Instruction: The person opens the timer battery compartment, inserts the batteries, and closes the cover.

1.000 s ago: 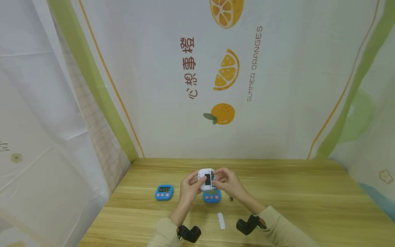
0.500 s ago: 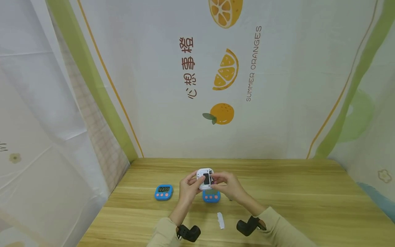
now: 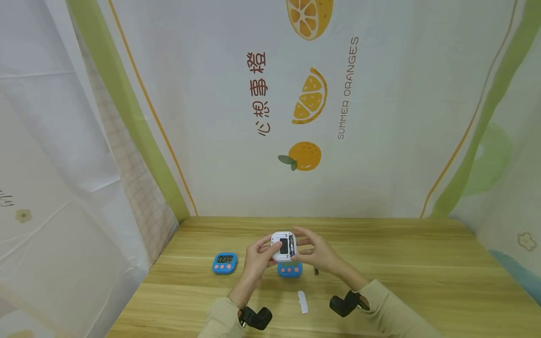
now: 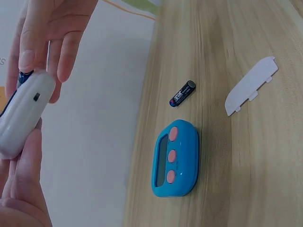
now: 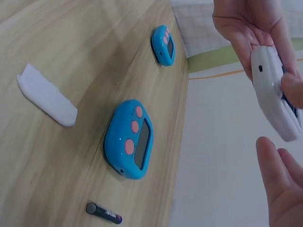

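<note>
My left hand [image 3: 255,259] grips a white timer [image 3: 276,238] up above the table, its back toward me and the thumb across it. Along the timer's right side the battery compartment is uncovered, with a battery [image 3: 292,246] lying in it. My right hand [image 3: 320,256] is at that side, fingers fairly straight and spread around the edge, thumb close to the lower corner. A loose battery [image 4: 182,93] lies on the table, beside a blue timer [image 4: 187,163] with a blank screen. Nearer me rests the white battery cover [image 3: 302,302].
Another blue timer [image 3: 225,263], its display showing digits, sits to the left on the wooden table [image 3: 405,281]. A printed cloth [image 3: 228,188] hangs behind the table's far edge, with more cloth at both sides.
My right fingers were at the compartment, covering part of it; they have drawn back to the right and spread, leaving the battery inside in view. My left hand keeps holding the white timer.
</note>
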`<state>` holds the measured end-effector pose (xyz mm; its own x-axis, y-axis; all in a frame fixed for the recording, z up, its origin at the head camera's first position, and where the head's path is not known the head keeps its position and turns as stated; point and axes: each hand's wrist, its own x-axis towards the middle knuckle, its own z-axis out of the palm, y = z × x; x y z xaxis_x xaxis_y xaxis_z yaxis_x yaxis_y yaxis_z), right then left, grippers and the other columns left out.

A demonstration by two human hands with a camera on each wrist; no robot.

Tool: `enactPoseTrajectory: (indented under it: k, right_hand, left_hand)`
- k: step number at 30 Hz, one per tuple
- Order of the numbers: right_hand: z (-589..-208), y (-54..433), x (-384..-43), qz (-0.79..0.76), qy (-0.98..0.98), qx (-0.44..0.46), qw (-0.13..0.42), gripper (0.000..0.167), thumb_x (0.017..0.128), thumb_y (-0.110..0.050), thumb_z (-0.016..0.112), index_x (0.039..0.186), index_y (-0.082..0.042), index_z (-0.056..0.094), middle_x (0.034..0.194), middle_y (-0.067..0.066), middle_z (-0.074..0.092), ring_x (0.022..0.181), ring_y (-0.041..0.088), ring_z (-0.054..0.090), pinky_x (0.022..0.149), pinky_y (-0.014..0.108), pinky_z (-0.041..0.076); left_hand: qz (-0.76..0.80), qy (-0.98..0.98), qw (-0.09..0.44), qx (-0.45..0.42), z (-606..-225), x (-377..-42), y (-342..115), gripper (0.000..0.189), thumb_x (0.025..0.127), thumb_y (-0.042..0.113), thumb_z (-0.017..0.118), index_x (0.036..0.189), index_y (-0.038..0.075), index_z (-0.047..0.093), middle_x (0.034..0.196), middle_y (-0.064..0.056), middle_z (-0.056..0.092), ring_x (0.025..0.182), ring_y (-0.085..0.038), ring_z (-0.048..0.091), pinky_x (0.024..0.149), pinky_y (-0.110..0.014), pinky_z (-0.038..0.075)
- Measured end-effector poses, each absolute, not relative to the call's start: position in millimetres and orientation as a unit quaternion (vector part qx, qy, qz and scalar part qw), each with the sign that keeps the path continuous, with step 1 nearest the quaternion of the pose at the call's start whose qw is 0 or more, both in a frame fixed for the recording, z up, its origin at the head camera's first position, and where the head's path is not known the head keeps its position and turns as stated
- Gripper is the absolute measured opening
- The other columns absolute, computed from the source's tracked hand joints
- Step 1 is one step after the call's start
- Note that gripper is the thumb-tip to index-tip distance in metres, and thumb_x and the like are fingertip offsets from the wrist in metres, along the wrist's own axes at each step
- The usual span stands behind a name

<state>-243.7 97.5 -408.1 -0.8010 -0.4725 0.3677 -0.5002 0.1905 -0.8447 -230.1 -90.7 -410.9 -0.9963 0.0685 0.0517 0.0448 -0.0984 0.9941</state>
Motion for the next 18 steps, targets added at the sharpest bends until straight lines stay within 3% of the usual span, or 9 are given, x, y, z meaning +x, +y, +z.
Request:
enactPoseTrajectory:
  k: [4,11,18]
  right_hand:
    - [-406.7,101.3,-246.2,0.562,-0.754,0.339,-0.018,0.066,0.076,0.001,0.067,0.132,0.006,0.032,0.127,0.028,0.037,0.105,0.042,0.047,0.082,0.045,0.046]
    - [-401.9,107.2,-246.3,0.542,-0.758,0.363,-0.006,0.057,0.075,-0.005,0.069,0.124,0.01,0.042,0.117,0.024,0.049,0.096,0.033,0.054,0.081,0.039,0.048]
    - [-393.4,106.8,-240.9,0.549,-0.756,0.356,0.003,0.054,0.073,0.003,0.069,0.12,0.015,0.044,0.113,0.028,0.051,0.088,0.033,0.057,0.077,0.039,0.049]
  left_hand:
    - [0.736,0.674,0.029,0.062,-410.2,-228.4,-90.2,0.052,0.083,0.019,0.063,0.125,-0.005,0.045,0.096,-0.021,0.063,0.071,-0.015,0.064,0.065,-0.03,0.054]
    - [0.74,0.667,0.05,0.075,-408.0,-226.0,-87.9,0.052,0.086,0.016,0.06,0.128,-0.007,0.04,0.094,-0.018,0.064,0.071,-0.015,0.064,0.065,-0.029,0.053]
    - [0.738,0.669,0.053,0.075,-392.8,-215.7,-84.2,0.049,0.086,0.011,0.058,0.126,-0.009,0.04,0.093,-0.02,0.064,0.07,-0.014,0.064,0.067,-0.031,0.053]
